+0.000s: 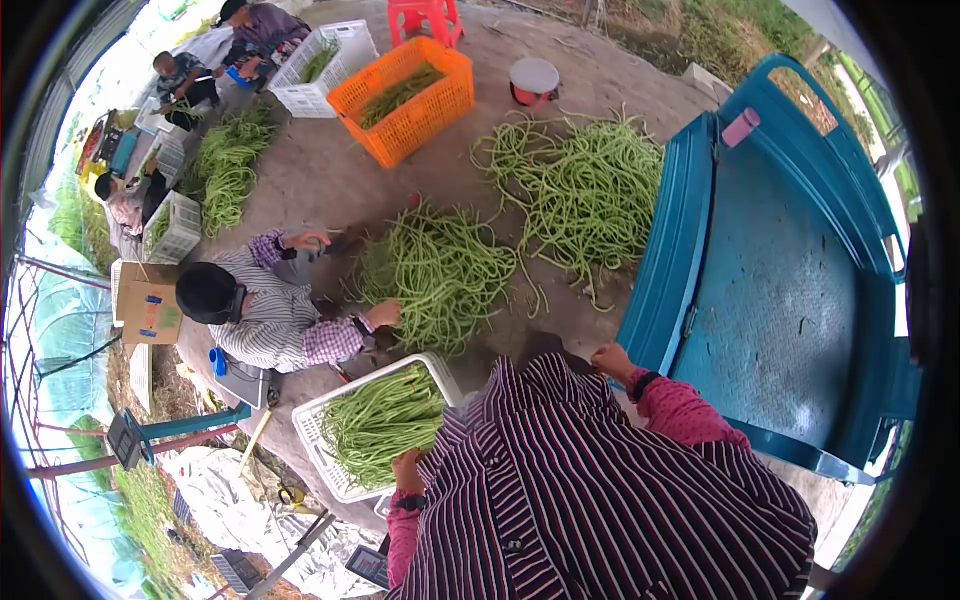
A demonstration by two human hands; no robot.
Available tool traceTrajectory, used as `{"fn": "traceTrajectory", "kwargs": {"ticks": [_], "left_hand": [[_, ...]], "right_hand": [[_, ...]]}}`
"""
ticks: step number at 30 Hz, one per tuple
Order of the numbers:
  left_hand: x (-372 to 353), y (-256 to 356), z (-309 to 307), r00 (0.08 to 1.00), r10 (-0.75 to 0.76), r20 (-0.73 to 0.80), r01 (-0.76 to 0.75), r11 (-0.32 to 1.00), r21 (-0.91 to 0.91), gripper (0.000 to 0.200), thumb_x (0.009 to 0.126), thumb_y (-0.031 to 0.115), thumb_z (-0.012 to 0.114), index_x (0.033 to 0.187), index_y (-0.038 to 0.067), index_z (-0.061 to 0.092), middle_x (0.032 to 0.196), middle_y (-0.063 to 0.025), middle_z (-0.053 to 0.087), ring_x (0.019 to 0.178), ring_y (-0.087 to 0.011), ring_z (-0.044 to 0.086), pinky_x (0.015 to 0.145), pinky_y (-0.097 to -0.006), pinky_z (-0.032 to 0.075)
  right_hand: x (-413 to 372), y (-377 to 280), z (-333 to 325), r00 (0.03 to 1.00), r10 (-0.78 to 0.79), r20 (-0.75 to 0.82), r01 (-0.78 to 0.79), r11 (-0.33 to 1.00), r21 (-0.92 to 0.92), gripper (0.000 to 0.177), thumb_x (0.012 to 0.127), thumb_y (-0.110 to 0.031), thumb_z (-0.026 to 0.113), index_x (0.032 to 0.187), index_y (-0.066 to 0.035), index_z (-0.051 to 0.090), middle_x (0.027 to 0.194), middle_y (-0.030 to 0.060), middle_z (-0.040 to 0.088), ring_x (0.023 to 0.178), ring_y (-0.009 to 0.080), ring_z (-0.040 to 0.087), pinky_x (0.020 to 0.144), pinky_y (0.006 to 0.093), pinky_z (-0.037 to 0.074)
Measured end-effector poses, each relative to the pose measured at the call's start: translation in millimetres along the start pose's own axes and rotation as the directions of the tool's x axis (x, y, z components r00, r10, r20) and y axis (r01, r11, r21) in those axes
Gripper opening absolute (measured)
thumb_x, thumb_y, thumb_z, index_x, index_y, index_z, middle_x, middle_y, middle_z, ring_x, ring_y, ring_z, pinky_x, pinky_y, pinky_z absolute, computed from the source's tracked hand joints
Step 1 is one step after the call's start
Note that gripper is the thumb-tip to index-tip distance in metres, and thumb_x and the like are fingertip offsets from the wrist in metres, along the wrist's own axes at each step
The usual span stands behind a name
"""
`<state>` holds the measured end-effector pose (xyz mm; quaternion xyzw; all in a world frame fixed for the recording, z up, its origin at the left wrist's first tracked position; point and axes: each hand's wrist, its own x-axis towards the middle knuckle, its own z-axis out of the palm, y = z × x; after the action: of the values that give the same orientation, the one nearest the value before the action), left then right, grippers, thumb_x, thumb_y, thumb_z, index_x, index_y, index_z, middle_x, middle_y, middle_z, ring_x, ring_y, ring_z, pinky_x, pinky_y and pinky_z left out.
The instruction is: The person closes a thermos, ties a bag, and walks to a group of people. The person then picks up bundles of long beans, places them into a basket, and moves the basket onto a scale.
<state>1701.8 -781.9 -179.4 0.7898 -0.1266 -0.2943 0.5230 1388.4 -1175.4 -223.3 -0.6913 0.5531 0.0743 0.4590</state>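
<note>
A white plastic crate (310, 432) full of long green beans (385, 420) stands at the lower left. My left hand (407, 472) is at its near right corner, fingers curled at the rim. Over on the right, my right hand (612, 362) is closed beside the teal truck bed (655, 270), with nothing visible in it. Just ahead lies a loose heap of long beans (440, 275) on the ground. A co-worker in a striped top (265, 315) crouches left of this heap, one hand touching it.
Another bean pile (590, 190) lies further back, near a lidded red bucket (534, 82). An orange crate (400, 100), a white crate (325, 70) and a red stool (425, 18) stand behind. Several people sit at the far left by more beans (230, 165). A cardboard box (150, 305) stands left.
</note>
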Motion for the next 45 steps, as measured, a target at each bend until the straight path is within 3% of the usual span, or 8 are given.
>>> {"fn": "traceTrajectory", "kwargs": {"ticks": [5,12,17,19,25,32,37,45], "left_hand": [[-1,29,-10,0.951,0.158,0.267,-0.264,0.863,0.430,0.017,0.079,0.005,0.050,0.082,-0.003,0.064,0.082,-0.0118,0.066,0.072,-0.0164,0.062,0.066,-0.0256,0.049],[24,18,-7,0.861,-0.501,0.085,0.508,0.851,-0.133,0.021,0.080,0.017,0.054,0.092,0.001,0.059,0.078,-0.0084,0.065,0.066,-0.0178,0.064,0.051,-0.0243,0.042],[41,1,-1,0.943,-0.287,0.168,0.285,0.958,0.034,0.019,0.082,0.018,0.053,0.094,0.003,0.057,0.078,-0.0081,0.064,0.063,-0.0176,0.064,0.044,-0.0248,0.040],[49,6,7,0.826,-0.542,0.156,0.563,0.811,-0.162,0.019,0.082,0.018,0.054,0.094,0.003,0.057,0.078,-0.0082,0.064,0.061,-0.0178,0.064,0.042,-0.0238,0.038],[53,-35,10,0.967,-0.077,0.243,0.061,0.995,0.075,0.021,0.080,0.016,0.055,0.095,0.001,0.055,0.077,-0.0100,0.062,0.063,-0.0210,0.065,0.039,-0.0243,0.036],[74,8,62,0.663,-0.748,0.032,0.722,0.628,-0.289,0.020,0.081,0.016,0.053,0.096,0.003,0.053,0.079,-0.0119,0.062,0.062,-0.0209,0.064,0.037,-0.0249,0.034],[100,40,125,0.842,-0.540,0.003,0.533,0.830,-0.166,0.017,0.080,0.016,0.053,0.092,0.005,0.053,0.077,-0.0105,0.062,0.060,-0.0180,0.062,0.038,-0.0236,0.035],[156,120,240,0.919,-0.363,0.152,0.370,0.929,-0.016,0.026,0.080,0.018,0.056,0.103,0.004,0.056,0.085,-0.0083,0.064,0.071,-0.0168,0.061,0.056,-0.0274,0.045]], "right_hand": [[-20,10,7,0.992,0.113,0.047,-0.116,0.991,0.071,0.027,0.066,-0.020,0.055,0.077,0.002,0.067,0.065,0.0188,0.063,0.062,0.0275,0.063,0.061,0.0354,0.049],[-34,37,12,1.000,0.007,-0.005,-0.007,0.999,-0.043,0.029,0.067,-0.021,0.053,0.077,0.002,0.066,0.070,0.0231,0.061,0.069,0.0350,0.063,0.066,0.0399,0.049],[-36,21,0,0.991,0.125,-0.039,-0.125,0.992,0.009,0.029,0.069,-0.022,0.054,0.080,0.003,0.066,0.073,0.0234,0.061,0.071,0.0340,0.063,0.067,0.0388,0.049],[-39,20,-1,0.985,0.152,-0.077,-0.147,0.987,0.063,0.030,0.071,-0.023,0.055,0.081,0.003,0.065,0.074,0.0233,0.062,0.072,0.0335,0.064,0.067,0.0386,0.049],[-24,46,-12,0.992,0.110,-0.061,-0.105,0.991,0.082,0.031,0.072,-0.024,0.056,0.085,0.003,0.065,0.077,0.0232,0.062,0.074,0.0333,0.064,0.067,0.0378,0.049],[17,53,-58,0.991,0.135,-0.002,-0.134,0.982,0.133,0.029,0.071,-0.024,0.057,0.082,0.001,0.066,0.077,0.0215,0.063,0.072,0.0334,0.063,0.065,0.0368,0.049],[104,75,-100,0.993,-0.114,0.041,0.120,0.970,-0.210,0.028,0.072,-0.023,0.059,0.085,0.000,0.066,0.069,0.0178,0.063,0.063,0.0237,0.062,0.061,0.0337,0.049],[190,-5,-239,0.949,0.289,0.129,-0.315,0.818,0.481,0.015,0.071,-0.007,0.059,0.078,0.006,0.060,0.069,0.0108,0.061,0.056,0.0183,0.060,0.053,0.0311,0.053]]}}
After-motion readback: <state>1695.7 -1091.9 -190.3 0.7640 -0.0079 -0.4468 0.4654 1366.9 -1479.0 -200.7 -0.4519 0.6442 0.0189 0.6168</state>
